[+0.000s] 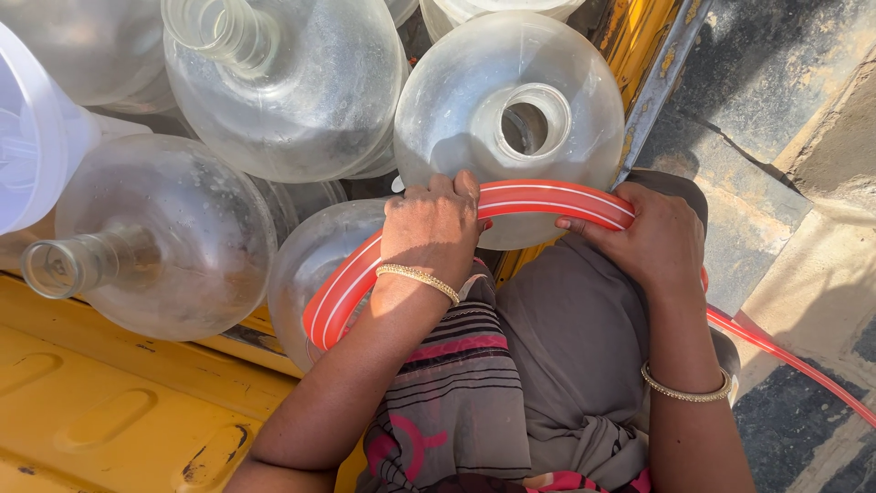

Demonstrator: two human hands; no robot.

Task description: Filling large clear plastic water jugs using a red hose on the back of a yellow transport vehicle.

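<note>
A flat red hose [538,198] with white stripes arcs in front of me, over the lower side of a large clear plastic jug [461,110] with an open neck. My left hand [432,228] grips the hose near the middle of the arc, with a gold bangle on the wrist. My right hand [652,242] holds the hose further right, where it bends down and runs off along the ground [803,365]. The hose's left end [324,319] lies against another clear jug [315,251] below the left hand.
Several more clear jugs [164,237] crowd the upper left, one with its neck pointing left, and a white funnel-like piece [36,137] sits at the left edge. They rest on a yellow metal vehicle bed [100,411]. Grey pavement [776,82] lies to the right.
</note>
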